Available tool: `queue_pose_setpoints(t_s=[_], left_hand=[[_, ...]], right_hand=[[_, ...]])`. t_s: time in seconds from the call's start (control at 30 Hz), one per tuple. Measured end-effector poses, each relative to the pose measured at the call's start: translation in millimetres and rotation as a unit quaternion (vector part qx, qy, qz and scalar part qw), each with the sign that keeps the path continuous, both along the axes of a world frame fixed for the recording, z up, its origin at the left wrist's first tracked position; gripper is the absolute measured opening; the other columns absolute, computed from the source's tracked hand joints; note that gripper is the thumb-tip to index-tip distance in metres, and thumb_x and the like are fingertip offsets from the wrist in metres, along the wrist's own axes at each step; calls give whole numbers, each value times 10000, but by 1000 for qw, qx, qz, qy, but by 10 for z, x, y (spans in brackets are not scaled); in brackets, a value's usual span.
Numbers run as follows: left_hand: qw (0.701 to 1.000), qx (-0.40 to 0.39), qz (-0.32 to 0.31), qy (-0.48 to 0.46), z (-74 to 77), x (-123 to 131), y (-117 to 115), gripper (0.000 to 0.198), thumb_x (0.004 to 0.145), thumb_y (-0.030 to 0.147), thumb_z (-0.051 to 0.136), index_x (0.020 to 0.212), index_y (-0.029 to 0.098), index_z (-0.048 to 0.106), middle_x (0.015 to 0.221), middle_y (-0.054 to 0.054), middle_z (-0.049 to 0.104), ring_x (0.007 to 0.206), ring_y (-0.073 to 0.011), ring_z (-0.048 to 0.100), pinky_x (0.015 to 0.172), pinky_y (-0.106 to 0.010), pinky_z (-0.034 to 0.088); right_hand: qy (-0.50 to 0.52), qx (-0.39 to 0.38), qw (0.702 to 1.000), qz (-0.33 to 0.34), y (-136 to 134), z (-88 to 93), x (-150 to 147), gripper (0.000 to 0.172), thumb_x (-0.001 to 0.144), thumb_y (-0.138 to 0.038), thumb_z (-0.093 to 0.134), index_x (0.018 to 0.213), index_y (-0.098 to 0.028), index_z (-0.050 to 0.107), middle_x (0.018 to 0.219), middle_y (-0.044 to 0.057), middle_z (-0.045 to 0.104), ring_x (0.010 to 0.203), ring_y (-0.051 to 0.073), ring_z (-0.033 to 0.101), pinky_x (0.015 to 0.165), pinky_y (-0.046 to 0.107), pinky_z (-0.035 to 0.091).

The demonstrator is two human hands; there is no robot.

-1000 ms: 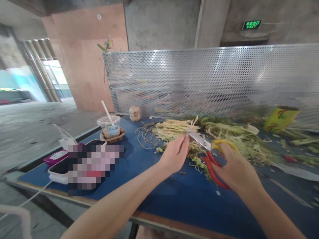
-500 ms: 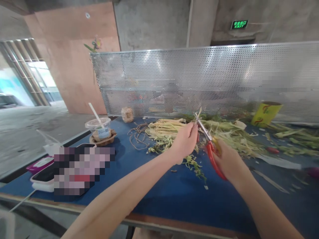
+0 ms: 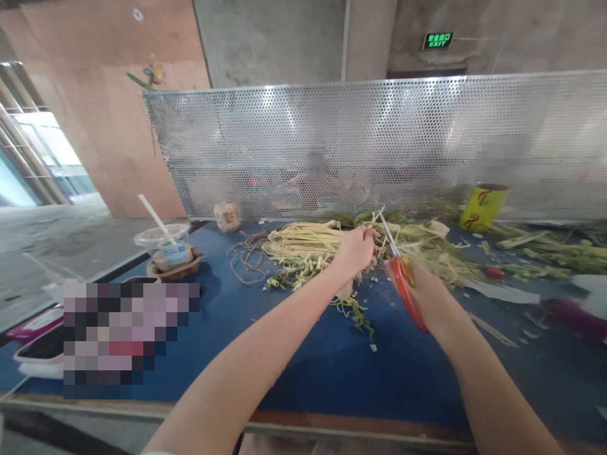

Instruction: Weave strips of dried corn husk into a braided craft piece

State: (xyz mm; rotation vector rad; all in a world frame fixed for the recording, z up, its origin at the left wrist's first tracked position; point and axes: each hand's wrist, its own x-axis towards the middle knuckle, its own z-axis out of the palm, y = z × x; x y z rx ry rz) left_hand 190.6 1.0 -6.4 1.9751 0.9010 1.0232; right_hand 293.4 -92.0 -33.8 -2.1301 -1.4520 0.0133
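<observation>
Over the middle of the blue table (image 3: pixel 222 316), the left hand (image 3: pixel 355 249) seems to pinch a pale stalk (image 3: pixel 374 221); the right hand (image 3: pixel 422 294) wraps the red-handled scissors (image 3: pixel 403 284). Their blades (image 3: pixel 389 232), crossed half a second ago, now appear together right of the left hand, suggesting a pause between cuts. Left lies a stalk bundle (image 3: pixel 303 240).
</observation>
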Motion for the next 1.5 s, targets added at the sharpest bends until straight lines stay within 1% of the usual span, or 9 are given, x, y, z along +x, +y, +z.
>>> queue_pose_setpoints(t_s=[0.07,0.23,0.43,0.57,0.8,0.97,1.1,1.3,1.5], left_hand=[[1000,7,18,14,-13,-128,22,294,856,277,272,890,145,533,592,11,532,416,-74,426,450,-198,348],[995,29,64,66,-15,-443,63,353,842,365,315,642,151,514,482,20,460,372,-77,378,422,-208,298],[984,64,100,132,4,-572,5,340,833,300,321,578,155,494,530,-10,522,432,-96,438,462,-215,321],[970,94,124,189,56,-530,-108,265,818,235,342,669,149,542,636,-38,579,498,-114,478,493,-226,345],[932,138,164,294,199,-386,-329,276,856,224,331,847,131,590,782,-98,623,739,-189,591,682,-308,438],[907,173,176,341,203,-251,-304,238,856,183,350,954,127,560,899,-122,613,820,-206,610,722,-333,462],[895,201,172,359,210,-118,-261,240,829,110,362,972,106,554,910,-142,603,843,-234,615,704,-351,479],[891,215,160,367,244,98,-264,270,810,52,349,965,96,565,929,-145,601,843,-237,621,693,-349,493],[887,223,162,371,242,180,-268,265,803,33,365,995,76,543,958,-149,593,884,-232,613,732,-337,492]], right_hand=[[-33,-20,999,-19,-52,64,-56,423,762,-575,333,832,-187,485,616,58,576,566,222,570,492,287,381],[-86,-25,994,-59,-89,142,-141,446,732,-589,367,873,-176,459,708,97,591,665,253,588,511,293,376],[-120,-22,992,-28,-73,61,-204,464,725,-600,350,875,-175,463,775,102,599,744,262,591,514,297,378],[-121,-27,992,-29,-84,59,-242,436,724,-577,363,854,-173,465,793,107,601,768,265,588,540,311,398],[-102,-42,992,-59,-99,90,-219,457,748,-590,335,865,-169,470,725,113,608,716,273,607,516,310,402],[-95,-49,992,-71,-108,110,-203,475,755,-594,328,900,-165,469,692,102,606,668,269,610,492,309,398],[-84,-61,990,-95,-110,139,-173,471,768,-583,312,907,-163,472,698,111,605,650,261,609,498,312,406],[-71,-51,989,-117,-105,144,-94,486,762,-605,295,855,-174,499,716,121,624,663,276,615,544,350,437],[-43,-60,987,-146,-138,183,-90,549,760,-612,281,919,-136,505,765,168,624,680,291,619,574,379,452]])
